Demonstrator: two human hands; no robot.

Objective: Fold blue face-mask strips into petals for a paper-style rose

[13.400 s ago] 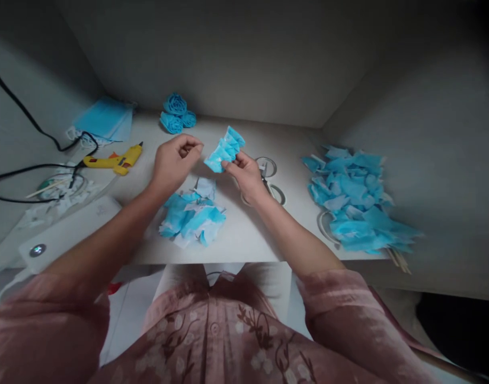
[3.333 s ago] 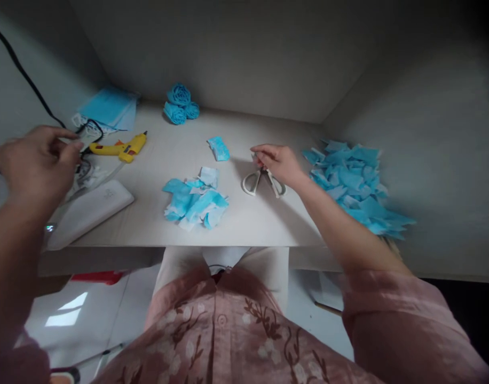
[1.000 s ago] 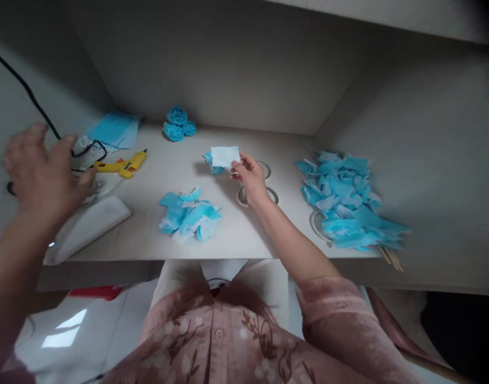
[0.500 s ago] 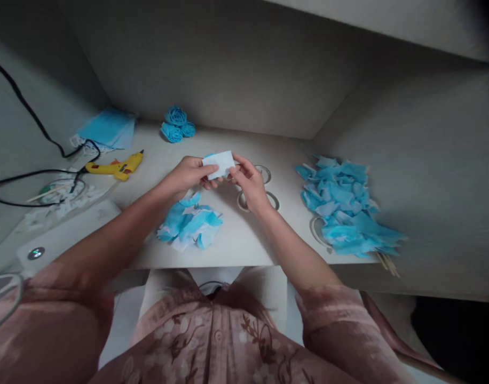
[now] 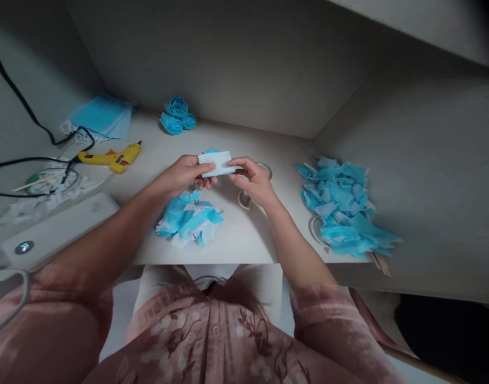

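Observation:
Both hands hold one small white-and-pale-blue fabric piece point(image 5: 215, 162) above the middle of the desk. My left hand point(image 5: 184, 175) pinches its left edge with closed fingers. At its right edge, my right hand point(image 5: 253, 180) grips with thumb and fingers. A loose heap of blue and white fabric scraps point(image 5: 190, 218) lies just below my left hand. White-handled scissors point(image 5: 248, 196) lie on the desk under my right hand, mostly hidden by it.
A large pile of cut blue pieces point(image 5: 342, 205) lies at the right, with wooden sticks point(image 5: 380, 262) poking out. Three blue fabric roses point(image 5: 175, 115) sit at the back. A yellow glue gun point(image 5: 110, 157), black cord point(image 5: 36, 160), blue masks point(image 5: 100, 114) and a white device point(image 5: 52, 232) lie left.
My left hand came in from the far left and took the left edge of the fabric piece, which my right hand had picked up. The two hands now hold it slightly lower.

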